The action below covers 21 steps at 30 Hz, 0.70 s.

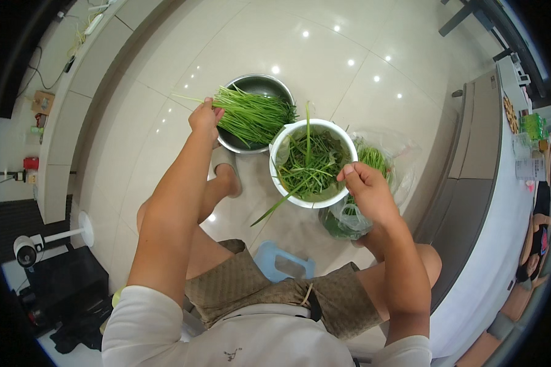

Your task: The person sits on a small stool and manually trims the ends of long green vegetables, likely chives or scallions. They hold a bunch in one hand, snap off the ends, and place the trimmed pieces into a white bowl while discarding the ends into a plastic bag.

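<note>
My left hand [206,115] is at the left edge of a metal basin [231,146], its fingers at the pale ends of a bunch of long green stalks [257,114] lying across the basin. One pale stalk sticks out to the left past the fingers. My right hand [360,181] is over the right rim of a white bucket [280,183], thumb and fingertips pinched together; whether they hold a thin piece cannot be told. Loose green leaves and trimmings [314,160] fill the lined bucket, and some hang over its rim. Right of it, more stalks [371,157] stand in clear plastic bags [349,220].
A light blue plastic object [278,261] lies on the tiled floor between my legs. A long low cabinet [80,96] runs along the left, with a white camera on a stand [26,251] below. At the right is a table [482,257] bearing several items; a person [532,257] is beyond it.
</note>
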Each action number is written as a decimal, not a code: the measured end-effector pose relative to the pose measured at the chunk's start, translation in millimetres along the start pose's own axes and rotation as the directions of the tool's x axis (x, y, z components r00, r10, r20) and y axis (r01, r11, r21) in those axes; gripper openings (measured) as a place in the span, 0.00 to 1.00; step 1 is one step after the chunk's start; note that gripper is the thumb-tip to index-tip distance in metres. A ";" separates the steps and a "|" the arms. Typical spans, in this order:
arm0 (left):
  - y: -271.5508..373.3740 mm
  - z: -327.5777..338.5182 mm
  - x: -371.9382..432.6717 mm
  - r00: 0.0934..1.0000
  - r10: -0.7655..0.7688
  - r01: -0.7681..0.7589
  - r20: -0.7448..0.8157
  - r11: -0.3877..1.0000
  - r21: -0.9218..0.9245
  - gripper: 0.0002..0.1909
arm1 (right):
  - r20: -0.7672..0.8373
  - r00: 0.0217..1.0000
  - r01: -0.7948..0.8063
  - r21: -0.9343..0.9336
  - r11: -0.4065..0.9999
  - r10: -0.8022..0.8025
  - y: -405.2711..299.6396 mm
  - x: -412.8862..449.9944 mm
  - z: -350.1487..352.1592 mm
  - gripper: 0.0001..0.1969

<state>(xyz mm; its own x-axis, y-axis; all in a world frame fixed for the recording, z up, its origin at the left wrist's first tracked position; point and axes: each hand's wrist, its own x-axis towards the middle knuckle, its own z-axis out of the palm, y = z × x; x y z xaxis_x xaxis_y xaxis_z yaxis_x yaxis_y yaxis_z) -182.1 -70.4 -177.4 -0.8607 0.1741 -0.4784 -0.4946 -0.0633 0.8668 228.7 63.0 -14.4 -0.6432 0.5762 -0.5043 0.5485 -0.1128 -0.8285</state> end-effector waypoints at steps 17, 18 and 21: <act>-137.7 -21.3 -47.7 0.891 -0.318 -0.113 0.322 0.532 0.839 0.47 | -0.103 0.991 0.055 -0.277 0.959 -0.087 9.6 37.6 0.4 0.12; -110.0 -18.4 -80.0 0.802 -0.446 -0.149 0.397 0.494 0.857 0.49 | -0.099 0.990 0.064 -0.304 0.951 -0.099 7.0 38.0 0.2 0.12; -96.8 -44.8 -141.3 0.566 -0.655 -0.269 0.500 0.426 0.863 0.52 | -0.094 0.990 0.070 -0.339 0.938 -0.108 0.4 33.1 -1.1 0.12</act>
<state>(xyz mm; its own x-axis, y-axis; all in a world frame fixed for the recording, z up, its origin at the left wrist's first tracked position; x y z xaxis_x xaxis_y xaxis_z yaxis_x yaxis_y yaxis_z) -18.0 -132.8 -200.0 -0.1025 0.6315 -0.7686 0.1250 0.7747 0.6199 208.3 82.9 -31.1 -0.6456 0.6584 -0.3868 0.6504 0.2087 -0.7303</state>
